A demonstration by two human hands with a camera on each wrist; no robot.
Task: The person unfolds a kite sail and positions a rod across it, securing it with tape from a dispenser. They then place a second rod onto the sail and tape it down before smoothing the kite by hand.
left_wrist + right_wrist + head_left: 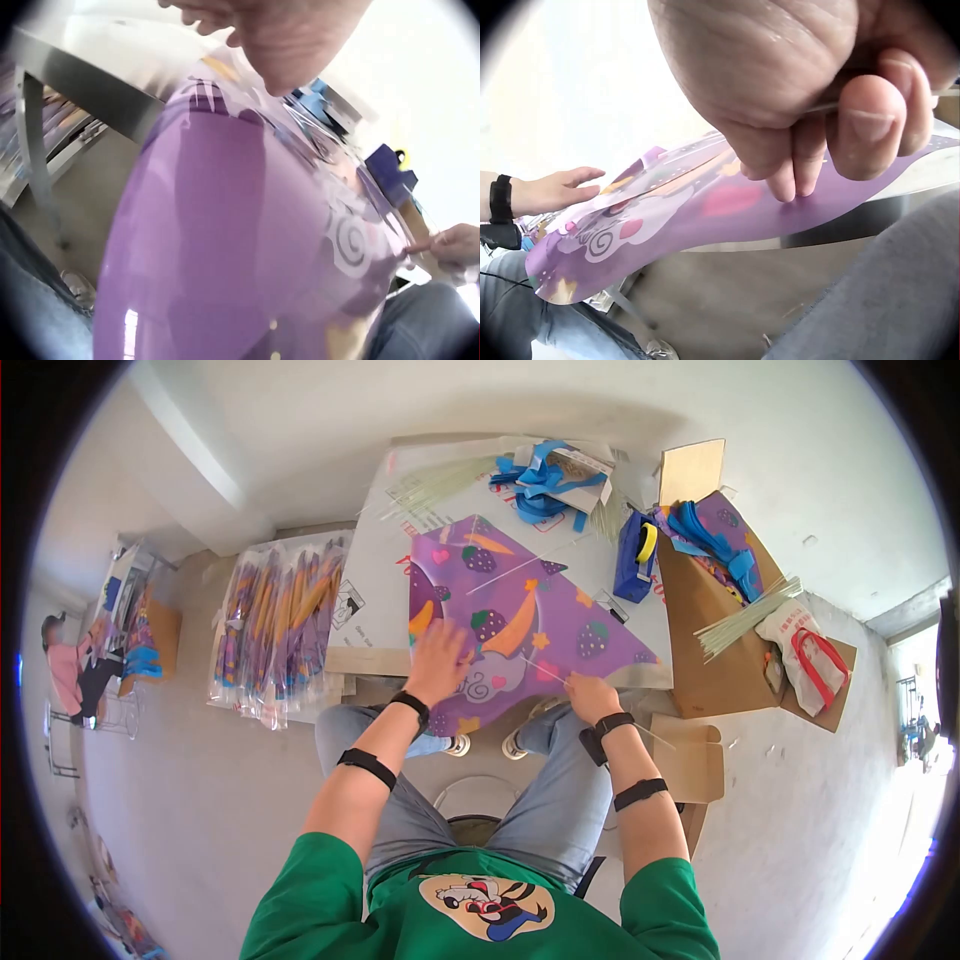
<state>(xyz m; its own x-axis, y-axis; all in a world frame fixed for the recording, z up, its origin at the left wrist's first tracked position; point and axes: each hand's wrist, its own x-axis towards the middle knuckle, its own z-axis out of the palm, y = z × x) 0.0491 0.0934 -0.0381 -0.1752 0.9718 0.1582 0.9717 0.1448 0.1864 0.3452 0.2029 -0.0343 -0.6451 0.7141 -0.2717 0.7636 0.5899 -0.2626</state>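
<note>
Shirt and jeans: the green shirt (385,910) and blue jeans (560,800) are showing nearest, with the person facing the table.
Right hand: the right hand (592,698) is pinching a thin stick (543,670) between curled fingers, near the sheet's lower edge.
Left hand: the left hand (438,660) is reaching over the sheet's left part, fingers extended and grasping nothing; whether it is touching, I cannot tell.
Purple sheet: the purple sheet (555,622), printed with fruit and hearts, is lying across the table (370,585), its near edge hanging over the front.
Loose stick: another stick (508,572) is lying slantwise on the sheet.
Left side: clear-wrapped packets (285,620) are lying in a pile beside the table.
Right side: a cardboard box (720,670) is holding up a bundle of pale sticks (745,620).
Table's far part: blue straps (540,485) are lying heaped beyond the sheet.
Background: another person (70,665) is sitting at far left.
</note>
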